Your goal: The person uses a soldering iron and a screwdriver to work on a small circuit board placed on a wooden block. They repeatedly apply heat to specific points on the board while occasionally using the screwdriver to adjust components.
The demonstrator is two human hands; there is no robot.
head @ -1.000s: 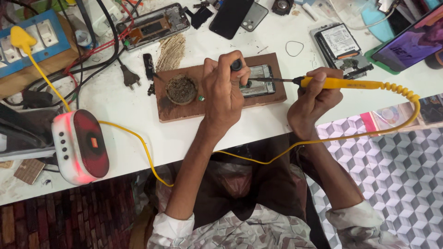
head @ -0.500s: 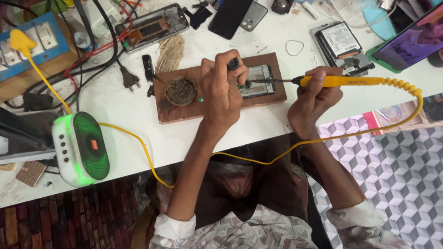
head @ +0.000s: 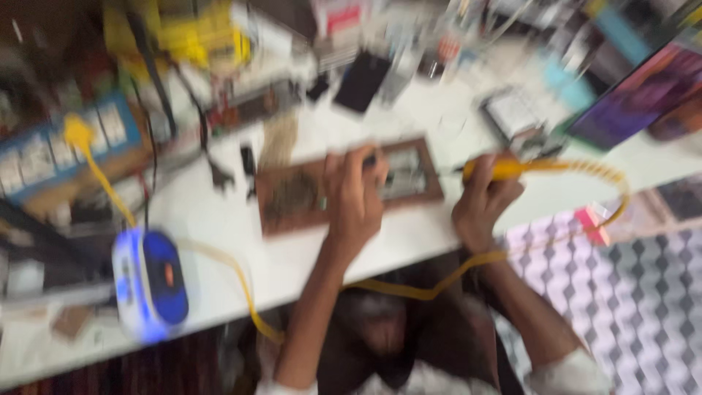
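Head view, heavily motion-blurred; fine detail is lost. A yellow-handled soldering iron (head: 512, 168) is gripped in the right hand (head: 484, 208), fingers curled closed around the handle, thumb side toward the tip. The dark tip end is seen pointing left toward the wooden work board (head: 292, 205); whether it touches the board cannot be told. The iron's coiled yellow cord (head: 610, 183) is seen looping right, then back under the table edge.

The left hand (head: 356, 197) is laid on the board, fingers bent down near a small dark object at the fingertips (head: 369, 159); what is held, if anything, cannot be told through the blur. A metal-framed part (head: 402, 174) is seen on the board just beside the left fingers, between the two hands.

To the left on the white table (head: 219, 227), a rounded white device with a blue-lit face (head: 153, 281) is noted, with a yellow cable (head: 102, 183) running from it up to a blue switch panel (head: 58, 150). A dark phone (head: 362, 80) lies beyond the board.
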